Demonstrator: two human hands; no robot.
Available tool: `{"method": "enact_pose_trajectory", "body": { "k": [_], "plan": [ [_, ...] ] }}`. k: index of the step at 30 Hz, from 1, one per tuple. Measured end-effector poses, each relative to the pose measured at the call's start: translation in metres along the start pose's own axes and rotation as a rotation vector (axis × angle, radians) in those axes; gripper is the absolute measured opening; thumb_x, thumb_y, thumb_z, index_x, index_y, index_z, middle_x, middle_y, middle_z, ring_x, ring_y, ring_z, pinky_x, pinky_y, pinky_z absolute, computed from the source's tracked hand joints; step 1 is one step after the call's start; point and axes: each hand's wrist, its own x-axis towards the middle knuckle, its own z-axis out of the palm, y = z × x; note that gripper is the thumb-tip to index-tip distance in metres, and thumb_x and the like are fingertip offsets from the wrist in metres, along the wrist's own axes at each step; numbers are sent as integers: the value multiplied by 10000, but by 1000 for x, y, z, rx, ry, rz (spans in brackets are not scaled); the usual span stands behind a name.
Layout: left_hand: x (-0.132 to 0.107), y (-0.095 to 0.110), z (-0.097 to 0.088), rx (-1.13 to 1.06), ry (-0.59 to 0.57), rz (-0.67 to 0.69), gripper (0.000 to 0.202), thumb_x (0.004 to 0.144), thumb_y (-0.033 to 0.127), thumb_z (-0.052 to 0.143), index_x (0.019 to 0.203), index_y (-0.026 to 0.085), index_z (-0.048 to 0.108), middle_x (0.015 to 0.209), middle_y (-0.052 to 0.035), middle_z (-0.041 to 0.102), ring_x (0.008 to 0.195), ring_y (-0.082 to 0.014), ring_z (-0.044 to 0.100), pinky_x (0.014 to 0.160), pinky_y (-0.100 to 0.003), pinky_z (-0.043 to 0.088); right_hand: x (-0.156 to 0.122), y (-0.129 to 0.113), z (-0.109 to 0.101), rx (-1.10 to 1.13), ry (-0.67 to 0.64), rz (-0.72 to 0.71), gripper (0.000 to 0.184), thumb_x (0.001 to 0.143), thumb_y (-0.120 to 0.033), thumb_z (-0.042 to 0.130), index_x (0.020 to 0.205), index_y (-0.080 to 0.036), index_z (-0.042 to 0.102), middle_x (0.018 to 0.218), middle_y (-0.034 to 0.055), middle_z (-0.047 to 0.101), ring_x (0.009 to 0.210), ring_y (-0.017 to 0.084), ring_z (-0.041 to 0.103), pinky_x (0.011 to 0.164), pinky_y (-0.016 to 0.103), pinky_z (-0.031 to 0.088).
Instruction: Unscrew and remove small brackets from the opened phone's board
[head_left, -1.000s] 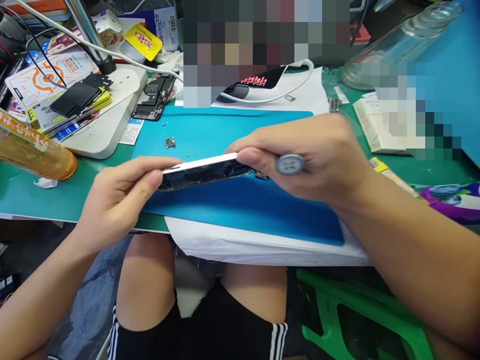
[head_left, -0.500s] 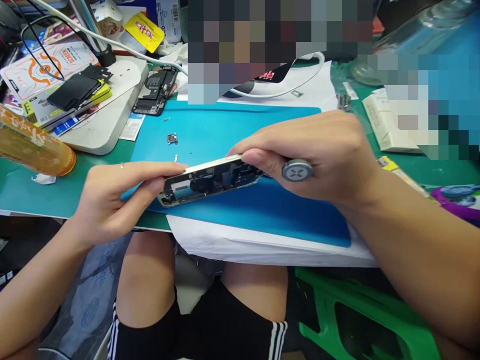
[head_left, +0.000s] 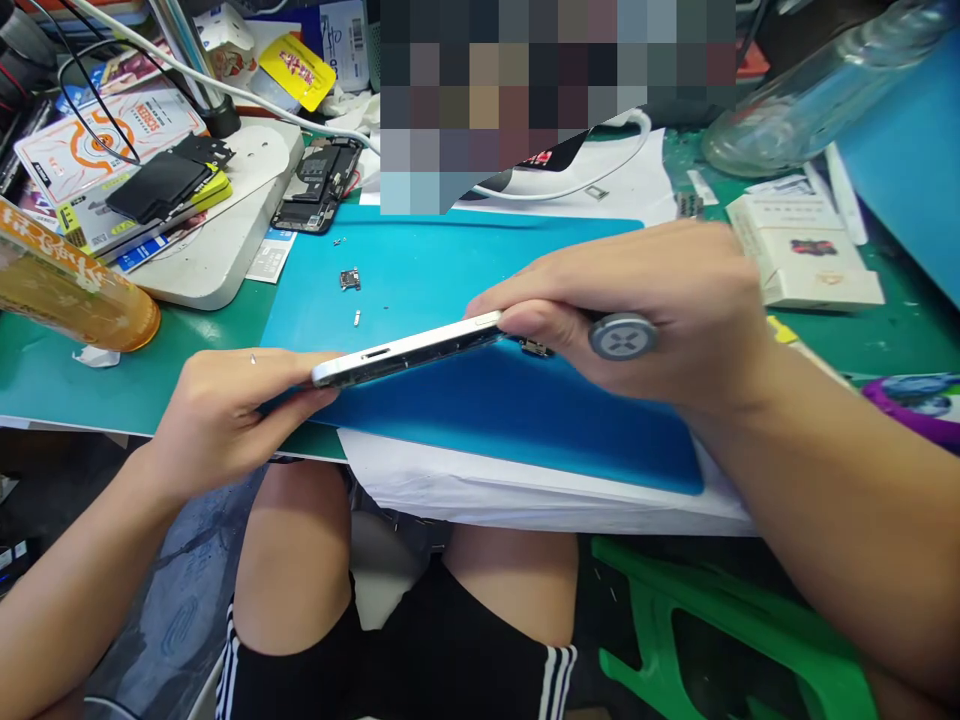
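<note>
My left hand pinches the left end of an opened phone between thumb and fingers. At its other end, the thumb and fingers of my right hand close on the phone's corner. A grey screwdriver is tucked in the right hand; only its round cap with a cross mark shows. The phone is held tilted above a blue mat, pale edge towards me, its inside mostly hidden. A small dark part shows beside the right thumb. On the mat lie a small metal-and-black part and a tiny silvery piece.
Another opened phone lies at the mat's back left corner. An orange drink bottle stands left, near a white device piled with boxes. A white box and a glass bottle are at right; a green stool is below.
The phone has been tipped so its side edge shows and its inside is mostly hidden. My left hand has shifted slightly left and down along its end; the right hand has moved slightly right.
</note>
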Motion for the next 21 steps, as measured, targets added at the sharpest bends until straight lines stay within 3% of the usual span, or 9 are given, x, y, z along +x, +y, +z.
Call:
{"method": "enact_pose_trajectory", "body": {
  "k": [2, 7, 14, 18, 21],
  "plan": [
    [1, -1, 1, 61, 35, 9, 360, 939, 192, 680, 1253, 366, 704, 1047, 30, 804, 832, -156, 770, 702, -223, 554, 0, 1, 0, -29, 72, -2, 150, 995, -249, 606, 892, -250, 715, 752, -20, 756, 649, 151, 712, 594, 279, 524],
    [0, -6, 3, 80, 9, 67, 399, 939, 185, 694, 1297, 361, 683, 1063, 39, 807, 872, -147, 786, 734, -200, 568, 0, 6, -1, 49, -52, 7, 154, 1000, -243, 606, 886, -240, 708, 803, -18, 772, 702, 150, 733, 644, 270, 543],
    [-1, -7, 3, 73, 44, 51, 441, 932, 172, 703, 1319, 382, 666, 1163, 51, 780, 915, -145, 784, 756, -201, 575, 0, 5, 2, -1, -5, -3, 156, 1005, -262, 602, 892, -244, 708, 783, -21, 772, 687, 147, 737, 620, 269, 540],
    [3, -7, 5, 53, 11, -91, 298, 964, 284, 670, 1243, 375, 721, 1082, 49, 801, 758, -149, 776, 620, -225, 553, 1, 5, 2, 2, -7, 12, 185, 1011, -282, 595, 874, -247, 714, 796, -26, 779, 684, 139, 736, 608, 264, 550],
    [4, -9, 6, 41, -7, -96, 278, 967, 295, 667, 1231, 355, 731, 1040, 46, 809, 705, -141, 762, 558, -224, 518, 2, 9, 2, 69, -58, 19, 192, 1017, -276, 595, 875, -216, 710, 835, -11, 788, 716, 121, 740, 634, 235, 548]
  ]
}}
